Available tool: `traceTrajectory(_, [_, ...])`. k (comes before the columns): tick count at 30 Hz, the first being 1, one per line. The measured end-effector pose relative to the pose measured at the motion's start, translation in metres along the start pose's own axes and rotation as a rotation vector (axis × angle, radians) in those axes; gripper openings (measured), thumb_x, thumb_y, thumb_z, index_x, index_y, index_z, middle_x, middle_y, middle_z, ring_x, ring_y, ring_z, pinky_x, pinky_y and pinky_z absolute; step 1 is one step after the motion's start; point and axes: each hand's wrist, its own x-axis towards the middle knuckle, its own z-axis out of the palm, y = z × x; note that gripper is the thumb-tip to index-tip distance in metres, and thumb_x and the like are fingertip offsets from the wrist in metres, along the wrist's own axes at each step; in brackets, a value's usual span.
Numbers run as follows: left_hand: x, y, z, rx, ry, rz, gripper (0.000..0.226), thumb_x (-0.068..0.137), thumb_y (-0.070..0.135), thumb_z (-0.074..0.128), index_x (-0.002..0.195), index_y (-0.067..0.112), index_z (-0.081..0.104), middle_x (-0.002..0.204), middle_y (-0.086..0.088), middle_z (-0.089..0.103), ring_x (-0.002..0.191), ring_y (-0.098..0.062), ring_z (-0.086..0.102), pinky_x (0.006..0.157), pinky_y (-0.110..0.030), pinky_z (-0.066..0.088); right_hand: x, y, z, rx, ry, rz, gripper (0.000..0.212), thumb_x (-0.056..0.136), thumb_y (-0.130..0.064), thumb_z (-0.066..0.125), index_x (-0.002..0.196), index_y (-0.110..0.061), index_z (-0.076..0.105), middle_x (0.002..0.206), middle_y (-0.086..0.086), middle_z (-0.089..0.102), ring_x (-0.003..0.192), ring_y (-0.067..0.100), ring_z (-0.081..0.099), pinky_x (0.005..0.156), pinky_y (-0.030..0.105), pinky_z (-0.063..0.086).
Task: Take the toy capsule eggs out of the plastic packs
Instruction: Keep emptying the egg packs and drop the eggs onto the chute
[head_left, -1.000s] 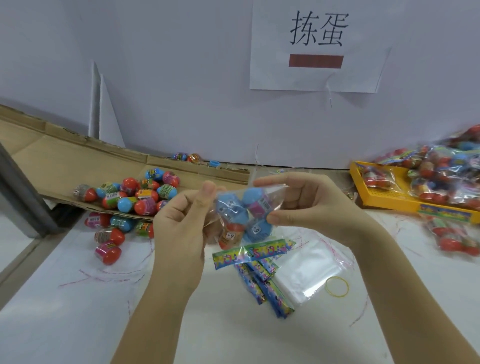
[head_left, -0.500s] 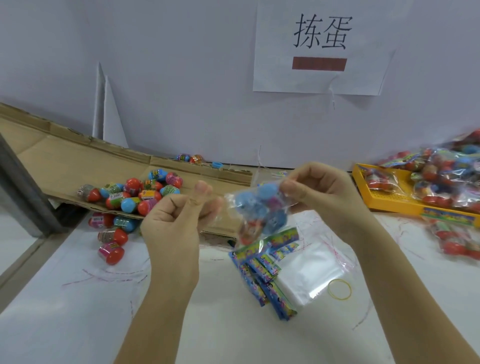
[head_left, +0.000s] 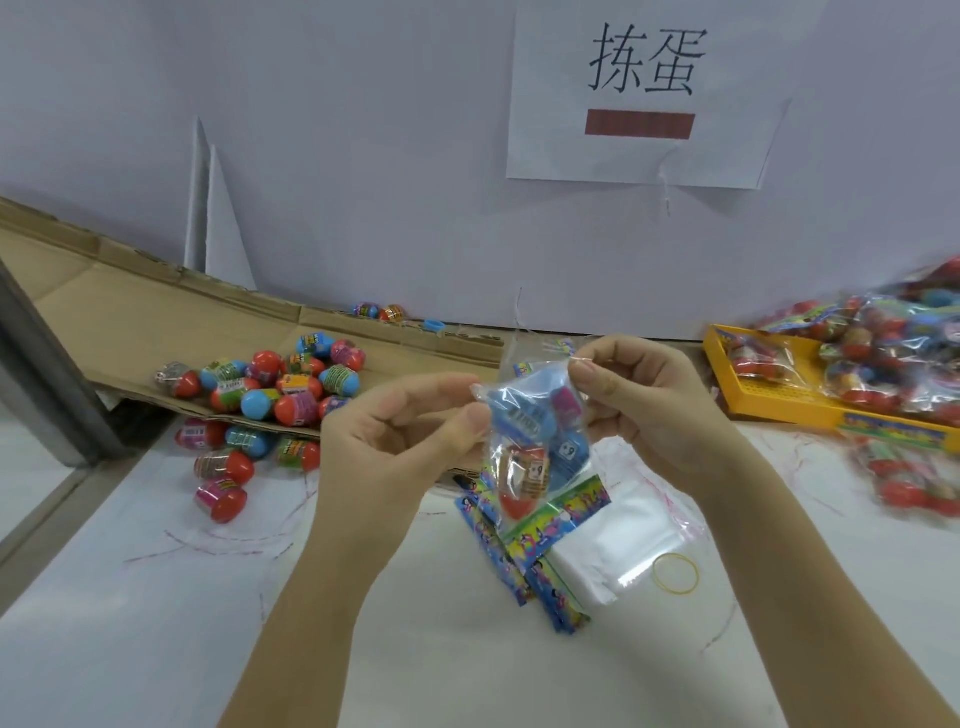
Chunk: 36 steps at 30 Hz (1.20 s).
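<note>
The left hand (head_left: 400, 436) and the right hand (head_left: 649, 405) held one plastic pack (head_left: 535, 431) between them, above the tabletop (head_left: 156, 639). The left hand pinched the upper left corner of the pack with thumb and forefinger, and the other fingers were curled. The right hand pinched the upper right edge in the same way. The pack hung down from these two grips. The toy capsule eggs (head_left: 519, 415) were inside it, blue ones at the top and one with a red half at the bottom. Whether the upper edge of the pack was already opened I cannot tell.

At the far left a dark grey post (head_left: 47, 374) crossed the corner. Beside it a flattened cardboard (head_left: 130, 322) reached toward the middle, its near edge a little lifted over the tabletop. A heap of loose eggs (head_left: 280, 384) lay on it close to this edge, and more eggs (head_left: 223, 467) lay on the tabletop just below the edge. In front of them a wide stretch of white tabletop, with thin red pen marks, ran under the left forearm.

Under the pack lay colourful header cards (head_left: 519, 561), touching a stack of clear empty bags (head_left: 623, 540). A yellow rubber band (head_left: 675, 573) lay at the near right corner of the stack. At the right a yellow tray (head_left: 769, 405) carried many full packs (head_left: 883, 358), and some lay past its near rim on the tabletop.
</note>
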Motion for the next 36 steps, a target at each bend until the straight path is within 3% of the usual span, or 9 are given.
traceTrajectory(7, [-0.002, -0.002, -0.005, 0.275, -0.002, 0.062, 0.021, 0.074, 0.021, 0.074, 0.093, 0.029, 0.076, 0.083, 0.006, 0.076, 0.073, -0.015, 0.074, 0.064, -0.026, 0.059, -0.002, -0.006, -0.01, -0.116, -0.04, -0.021, 0.02, 0.063, -0.028, 0.076, 0.074, -0.012, 0.071, 0.069, 0.004, 0.071, 0.052, 0.018, 0.065, 0.047, 0.026, 0.054])
traceTrajectory(11, [-0.002, -0.009, -0.003, 0.395, 0.128, 0.086, 0.027, 0.077, 0.01, 0.071, 0.088, 0.034, 0.075, 0.074, 0.008, 0.075, 0.067, -0.016, 0.073, 0.062, -0.034, 0.061, -0.003, -0.009, -0.014, -0.154, -0.065, -0.033, 0.019, 0.062, -0.032, 0.077, 0.074, -0.017, 0.075, 0.074, 0.006, 0.074, 0.053, 0.019, 0.067, 0.048, 0.025, 0.055])
traceTrajectory(15, [0.005, -0.007, -0.019, 0.235, 0.278, 0.072, 0.036, 0.081, -0.009, 0.069, 0.076, 0.027, 0.076, 0.071, 0.001, 0.074, 0.065, -0.018, 0.073, 0.06, -0.029, 0.06, -0.003, -0.012, -0.025, -0.123, 0.034, -0.094, 0.015, 0.062, -0.031, 0.077, 0.073, -0.02, 0.076, 0.063, 0.002, 0.071, 0.047, 0.012, 0.064, 0.046, 0.022, 0.052])
traceTrajectory(17, [0.006, -0.003, -0.018, 0.104, 0.185, -0.03, 0.021, 0.075, 0.008, 0.076, 0.084, 0.027, 0.077, 0.083, -0.001, 0.076, 0.074, -0.018, 0.074, 0.063, -0.025, 0.059, -0.004, -0.013, -0.029, -0.091, 0.051, -0.111, 0.014, 0.062, -0.03, 0.077, 0.072, -0.02, 0.076, 0.061, 0.001, 0.07, 0.046, 0.011, 0.063, 0.045, 0.02, 0.051])
traceTrajectory(22, [0.001, -0.008, -0.002, 0.031, -0.017, -0.237, 0.029, 0.063, 0.033, 0.087, 0.091, 0.032, 0.079, 0.088, -0.005, 0.077, 0.077, -0.023, 0.075, 0.061, -0.029, 0.06, -0.004, -0.014, -0.024, -0.125, -0.043, -0.071, 0.015, 0.063, -0.027, 0.077, 0.074, -0.016, 0.075, 0.068, 0.005, 0.073, 0.05, 0.015, 0.065, 0.047, 0.024, 0.054])
traceTrajectory(26, [0.001, -0.008, -0.004, -0.02, -0.02, -0.245, 0.025, 0.063, 0.032, 0.079, 0.087, 0.03, 0.079, 0.088, -0.005, 0.077, 0.077, -0.023, 0.075, 0.06, -0.028, 0.059, -0.004, -0.015, -0.021, -0.166, -0.045, -0.05, 0.018, 0.063, -0.026, 0.076, 0.074, -0.012, 0.073, 0.072, 0.007, 0.073, 0.053, 0.018, 0.066, 0.048, 0.026, 0.055])
traceTrajectory(30, [0.0, -0.007, -0.001, 0.061, -0.055, -0.208, 0.024, 0.064, 0.019, 0.087, 0.084, 0.031, 0.08, 0.086, -0.004, 0.077, 0.077, -0.021, 0.075, 0.06, -0.026, 0.059, -0.005, -0.016, -0.018, -0.205, -0.024, -0.054, 0.027, 0.062, -0.029, 0.076, 0.079, -0.008, 0.07, 0.072, 0.007, 0.073, 0.054, 0.019, 0.066, 0.048, 0.026, 0.055])
traceTrajectory(33, [0.0, -0.006, 0.0, 0.053, -0.003, -0.223, 0.02, 0.061, 0.029, 0.078, 0.08, 0.028, 0.081, 0.084, -0.005, 0.077, 0.077, -0.021, 0.075, 0.061, -0.026, 0.059, -0.005, -0.016, -0.017, -0.213, -0.031, -0.056, 0.023, 0.062, -0.029, 0.076, 0.076, -0.011, 0.072, 0.073, 0.008, 0.073, 0.053, 0.019, 0.066, 0.048, 0.027, 0.056])
traceTrajectory(36, [0.001, -0.008, 0.001, 0.107, 0.074, -0.22, 0.014, 0.064, 0.022, 0.073, 0.074, 0.029, 0.08, 0.079, -0.004, 0.077, 0.073, -0.019, 0.075, 0.06, -0.024, 0.059, -0.005, -0.015, -0.015, -0.273, -0.039, -0.062, 0.02, 0.066, -0.027, 0.074, 0.078, -0.011, 0.071, 0.075, 0.009, 0.074, 0.056, 0.02, 0.067, 0.05, 0.028, 0.057])
